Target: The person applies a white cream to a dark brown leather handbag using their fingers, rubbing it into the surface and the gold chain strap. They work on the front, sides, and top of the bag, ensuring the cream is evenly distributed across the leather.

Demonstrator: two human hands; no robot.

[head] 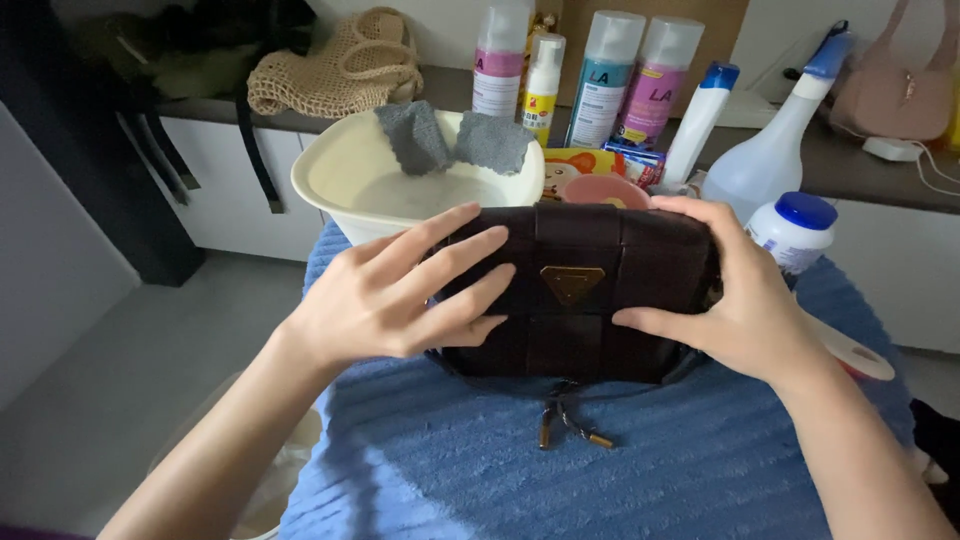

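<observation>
Head view looks down on both of my hands around a dark brown leather handbag, which stands upright on a blue ribbed towel spread over the bench. My left hand lies flat across the bag's front, fingers spread and resting on the leather rather than closed on it, so its grip is loose, a steadying press. My right hand wraps the bag's right end, thumb on the front and fingers curled over the top edge, a real grasp that keeps the bag from tipping. Held this way, the gold triangular plate on the flap faces me. Two cord ends with small metal tips trail from the bag's bottom onto the towel.

Just behind the bag sits a cream plastic basin with two grey cloths draped over its far rim, probably hung there to stay within reach. Tall spray bottles stand behind it, a clear trigger bottle and a white jar with a blue cap to the right.
</observation>
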